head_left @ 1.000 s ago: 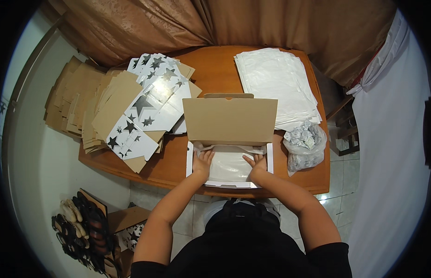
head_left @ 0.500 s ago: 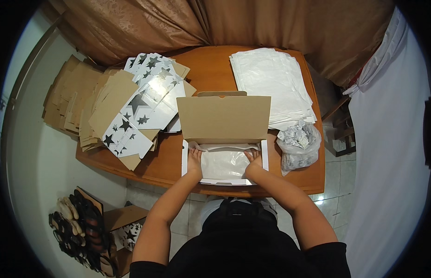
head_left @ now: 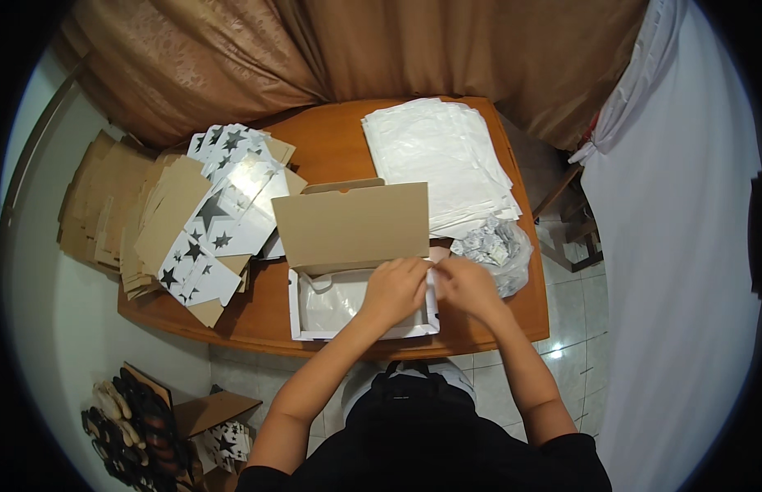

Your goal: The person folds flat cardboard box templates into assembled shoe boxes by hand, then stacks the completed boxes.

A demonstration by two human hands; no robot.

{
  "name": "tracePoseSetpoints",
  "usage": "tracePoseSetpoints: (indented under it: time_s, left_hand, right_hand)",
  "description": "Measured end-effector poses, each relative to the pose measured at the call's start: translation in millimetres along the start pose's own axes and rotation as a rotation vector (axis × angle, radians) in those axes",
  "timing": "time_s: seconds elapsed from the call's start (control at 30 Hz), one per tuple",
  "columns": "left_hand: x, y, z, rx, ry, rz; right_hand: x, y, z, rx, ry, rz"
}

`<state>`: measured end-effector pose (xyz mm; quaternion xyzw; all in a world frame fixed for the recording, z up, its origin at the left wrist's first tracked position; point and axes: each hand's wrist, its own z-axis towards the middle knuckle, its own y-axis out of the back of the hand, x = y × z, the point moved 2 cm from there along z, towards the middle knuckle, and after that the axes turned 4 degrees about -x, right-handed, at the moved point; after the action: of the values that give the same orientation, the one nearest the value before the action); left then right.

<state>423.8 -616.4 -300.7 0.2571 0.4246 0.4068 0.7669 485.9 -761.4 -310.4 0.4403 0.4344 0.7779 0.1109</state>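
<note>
An open cardboard box [head_left: 315,324] with a raised brown lid [head_left: 356,225] sits at the near edge of the wooden table [head_left: 332,148]. White tissue paper [head_left: 332,299] lines its inside. My left hand [head_left: 395,289] and my right hand [head_left: 465,287] meet at the box's right end, fingers pinched on the paper's edge there. What lies under the fingers is hidden.
A stack of white paper sheets [head_left: 434,160] lies at the back right. A clear bag of small packets [head_left: 495,250] sits right of the box. Flat star-printed box blanks [head_left: 221,213] and brown cardboard blanks [head_left: 98,201] pile at the left. Shoes [head_left: 122,418] lie on the floor.
Both hands have moved from the two sides of the box's inside to its right end, where they now come together. The view has shifted slightly.
</note>
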Motion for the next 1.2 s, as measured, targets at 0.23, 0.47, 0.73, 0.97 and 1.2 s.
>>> tracePoseSetpoints:
  time_s: [0.23, 0.47, 0.73, 0.97, 1.2]
  left_hand:
    - [-20, -65, 6, 0.138, -0.106, -0.104]
    - [-22, -73, 1, 0.152, -0.089, -0.173]
    - [4, -16, -32, 0.026, 0.133, -0.180]
    - [58, 69, -104, -0.157, 0.397, -0.037]
    - [113, 117, -162, -0.180, 0.587, 0.040]
  right_hand:
    - [-114, 17, -28, -0.333, -0.244, -0.585]
    - [-121, 12, -32, -0.265, -0.302, -0.560]
    - [-97, 21, -26, -0.435, -0.224, -0.173]
    - [51, -56, -5, 0.135, -0.315, 0.685]
    - [80, -174, 24, 0.583, -0.406, 0.641]
